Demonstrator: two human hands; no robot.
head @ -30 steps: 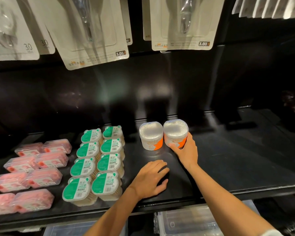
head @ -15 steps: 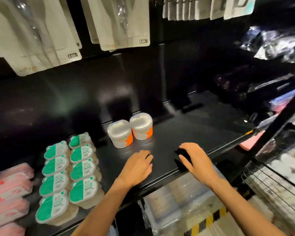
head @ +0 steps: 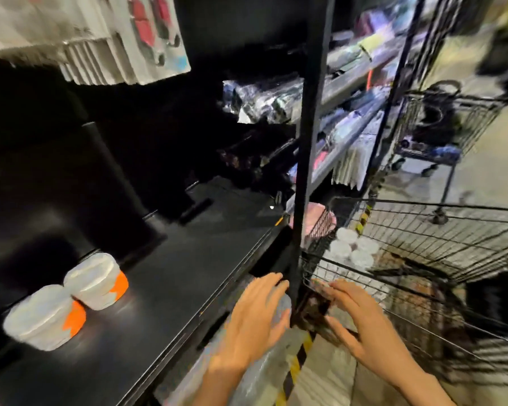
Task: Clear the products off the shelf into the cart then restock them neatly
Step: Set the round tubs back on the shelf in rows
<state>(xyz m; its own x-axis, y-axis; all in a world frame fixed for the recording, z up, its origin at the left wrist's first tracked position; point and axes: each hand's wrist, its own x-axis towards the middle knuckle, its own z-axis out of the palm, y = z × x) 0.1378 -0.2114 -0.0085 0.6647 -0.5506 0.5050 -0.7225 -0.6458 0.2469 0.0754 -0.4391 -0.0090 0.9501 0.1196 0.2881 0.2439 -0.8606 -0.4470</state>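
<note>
Head view: white round tubs with frosted lids (head: 353,248) stand upright in a cluster, lids up, in the black wire cart (head: 440,230), both empty, spread-fingered hands, left (head: 257,320) and right (head: 364,320), short of them; advisable to grip one tub upright per hand.

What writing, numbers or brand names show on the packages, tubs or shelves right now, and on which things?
Nothing can be read; the picture is blurred by motion.
Two white tubs on the black shelf: orange label patches, print smeared.
Hanging cards at top left: red and blue shapes only, no legible text.
Round white tubs in the cart: no readable marks.
Packets on the shelves to the right: too blurred.
</note>
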